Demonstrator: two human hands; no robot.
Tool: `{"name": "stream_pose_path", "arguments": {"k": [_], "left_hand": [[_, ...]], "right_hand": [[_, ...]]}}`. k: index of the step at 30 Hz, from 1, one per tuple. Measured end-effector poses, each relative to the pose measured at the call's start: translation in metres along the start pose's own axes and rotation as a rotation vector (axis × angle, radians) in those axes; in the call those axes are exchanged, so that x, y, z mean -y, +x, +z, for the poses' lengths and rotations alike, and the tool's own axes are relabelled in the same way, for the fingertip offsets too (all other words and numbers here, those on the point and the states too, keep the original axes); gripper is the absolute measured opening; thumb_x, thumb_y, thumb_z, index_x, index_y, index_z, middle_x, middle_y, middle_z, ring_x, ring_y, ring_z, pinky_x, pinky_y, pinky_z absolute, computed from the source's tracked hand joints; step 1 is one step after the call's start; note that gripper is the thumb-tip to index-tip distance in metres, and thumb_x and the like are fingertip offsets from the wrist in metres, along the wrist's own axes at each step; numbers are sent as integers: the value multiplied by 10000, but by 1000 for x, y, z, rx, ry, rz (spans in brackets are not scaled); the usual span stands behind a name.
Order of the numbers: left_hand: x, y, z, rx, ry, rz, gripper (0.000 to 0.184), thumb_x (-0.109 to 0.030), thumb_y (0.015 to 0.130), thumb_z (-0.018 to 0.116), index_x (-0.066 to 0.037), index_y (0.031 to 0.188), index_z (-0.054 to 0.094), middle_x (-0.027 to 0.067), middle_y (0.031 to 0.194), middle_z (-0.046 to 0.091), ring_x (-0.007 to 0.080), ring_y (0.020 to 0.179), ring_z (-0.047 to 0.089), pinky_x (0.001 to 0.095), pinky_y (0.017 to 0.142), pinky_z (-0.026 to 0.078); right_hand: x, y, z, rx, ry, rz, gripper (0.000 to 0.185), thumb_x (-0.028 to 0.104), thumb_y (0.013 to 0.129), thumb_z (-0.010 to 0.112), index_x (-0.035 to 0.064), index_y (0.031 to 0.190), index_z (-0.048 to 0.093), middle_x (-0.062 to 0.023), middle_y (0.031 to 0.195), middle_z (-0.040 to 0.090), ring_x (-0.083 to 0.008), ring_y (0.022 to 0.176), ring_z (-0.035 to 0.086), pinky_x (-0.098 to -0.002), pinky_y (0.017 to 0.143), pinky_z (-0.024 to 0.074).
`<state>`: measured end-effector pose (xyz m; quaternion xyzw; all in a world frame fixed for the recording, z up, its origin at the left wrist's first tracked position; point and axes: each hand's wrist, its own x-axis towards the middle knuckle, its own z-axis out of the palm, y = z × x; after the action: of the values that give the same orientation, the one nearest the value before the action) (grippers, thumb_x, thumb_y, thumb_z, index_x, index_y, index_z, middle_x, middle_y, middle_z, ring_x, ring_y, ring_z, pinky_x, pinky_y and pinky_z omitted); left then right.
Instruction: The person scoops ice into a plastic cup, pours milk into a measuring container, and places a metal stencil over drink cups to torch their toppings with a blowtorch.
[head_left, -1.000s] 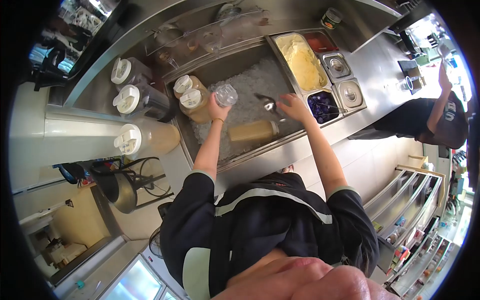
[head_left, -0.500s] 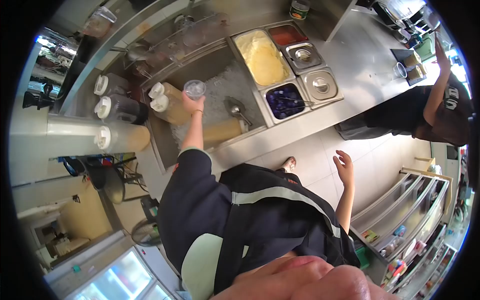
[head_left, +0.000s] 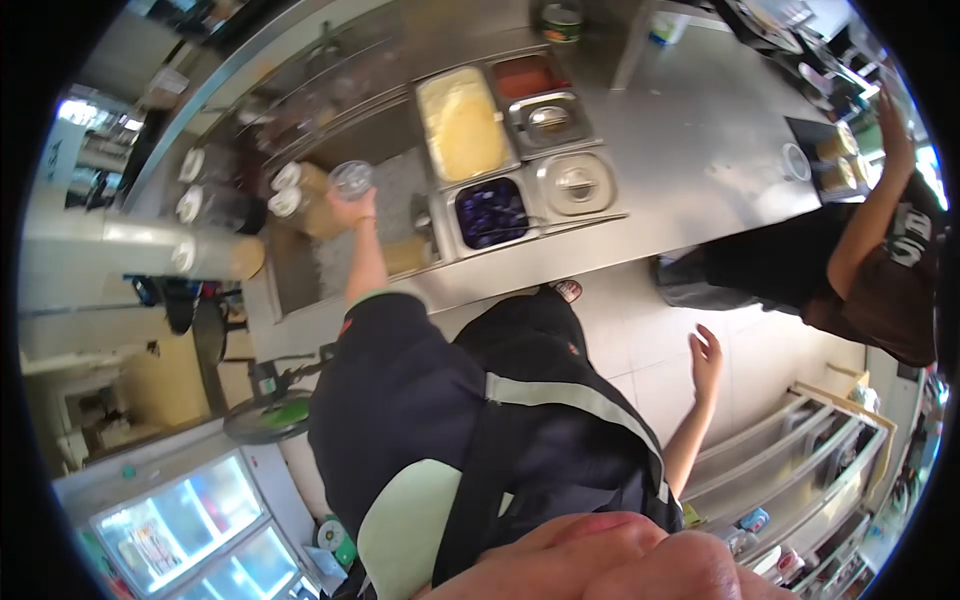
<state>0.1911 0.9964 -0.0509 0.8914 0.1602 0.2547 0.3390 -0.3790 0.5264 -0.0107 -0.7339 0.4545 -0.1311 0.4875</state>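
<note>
My left hand (head_left: 352, 207) is closed around a clear plastic cup (head_left: 352, 180), held above the ice well (head_left: 365, 225). White-capped jugs (head_left: 312, 208) of tan liquid stand just left of that hand, and another tan container (head_left: 406, 254) lies in the ice. A metal scoop (head_left: 421, 215) rests at the well's right side. My right hand (head_left: 706, 358) hangs away from the counter over the floor, its fingers apart and nothing in them.
Steel pans hold a pale yellow food (head_left: 465, 125), dark purple pieces (head_left: 491, 214) and something red (head_left: 527, 76); two have lids. A co-worker (head_left: 850, 250) stands at the counter's right, near a clear cup (head_left: 795, 162). A rack (head_left: 790, 450) stands lower right.
The view has shifted along the counter, so the pans and well appear farther left. My left hand still holds the cup over the well. My right hand remains free.
</note>
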Motion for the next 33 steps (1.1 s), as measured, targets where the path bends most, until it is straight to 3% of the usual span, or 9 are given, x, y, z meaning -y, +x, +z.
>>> {"name": "stream_pose_path", "arguments": {"k": [2, 7, 13, 18, 20, 22, 25, 28, 33], "left_hand": [[-17, -18, 14, -57, -264, 186, 872, -222, 451, 920, -52, 1196, 499, 124, 1155, 577, 271, 1065, 570, 378, 940, 451], [-142, -107, 38, 46, -713, 211, 888, -215, 538, 924, -20, 1248, 428, 132, 1220, 510, 246, 1124, 507, 368, 995, 407], [-281, -236, 91, 698, -864, 243, 930, -261, 580, 903, -22, 1307, 372, 136, 1265, 470, 256, 1191, 461, 379, 1043, 364], [-349, -314, 153, 1008, -811, 310, 842, -217, 577, 886, -17, 1251, 423, 133, 1176, 525, 256, 1135, 513, 367, 1003, 411], [-363, -328, 166, 1059, -750, 320, 838, -201, 571, 882, -19, 1251, 426, 137, 1181, 548, 269, 1118, 539, 364, 984, 432], [-370, -334, 176, 1086, -688, 328, 886, -198, 561, 885, -24, 1287, 408, 145, 1230, 545, 286, 1154, 535, 366, 994, 430], [-354, -348, 200, 1119, -820, 204, 1058, -217, 556, 893, -11, 1402, 291, 193, 1373, 426, 302, 1290, 430, 388, 1069, 368], [-338, -337, 188, 1099, -943, 324, 1180, -251, 563, 895, 17, 1442, 154, 247, 1458, 230, 324, 1368, 291, 418, 1127, 286], [-328, -288, 120, 960, -510, 407, 883, -232, 620, 857, -2, 1332, 387, 232, 1389, 361, 323, 1248, 451, 401, 1049, 380]], "right_hand": [[22, 27, 1, 23, 19, -19, 364, 164, 877, 667, 60, 1216, 586, -85, 1204, 608, -204, 1051, 593, -321, 854, 496], [82, 131, 11, 108, 183, -254, 347, 168, 842, 714, 46, 1157, 634, -69, 1216, 584, -189, 1048, 593, -279, 801, 509], [181, 287, 29, 39, 360, -291, 346, 133, 811, 722, 17, 1121, 624, -83, 1080, 657, -178, 963, 635, -287, 757, 514], [251, 451, 70, -99, 384, -350, 453, 220, 740, 788, 20, 1108, 613, -89, 1056, 658, -199, 946, 639, -314, 756, 521], [266, 537, 94, -311, -8, -354, 523, 276, 732, 784, 40, 1160, 597, -106, 1071, 661, -278, 970, 634, -370, 815, 521], [258, 630, 127, -367, -108, -754, 680, 305, 714, 804, 43, 1280, 533, -130, 1257, 560, -253, 1205, 498, -383, 983, 418], [275, 674, 143, -389, -230, -490, 681, 314, 703, 803, 50, 1271, 535, -133, 1248, 563, -272, 1185, 509, -389, 968, 427], [293, 705, 149, -377, -288, -259, 682, 323, 692, 803, 57, 1262, 538, -136, 1240, 565, -292, 1164, 520, -395, 953, 436], [293, 724, 154, -433, -227, -246, 684, 337, 674, 802, 70, 1247, 542, -140, 1225, 569, -324, 1129, 538, -406, 928, 452]]}}
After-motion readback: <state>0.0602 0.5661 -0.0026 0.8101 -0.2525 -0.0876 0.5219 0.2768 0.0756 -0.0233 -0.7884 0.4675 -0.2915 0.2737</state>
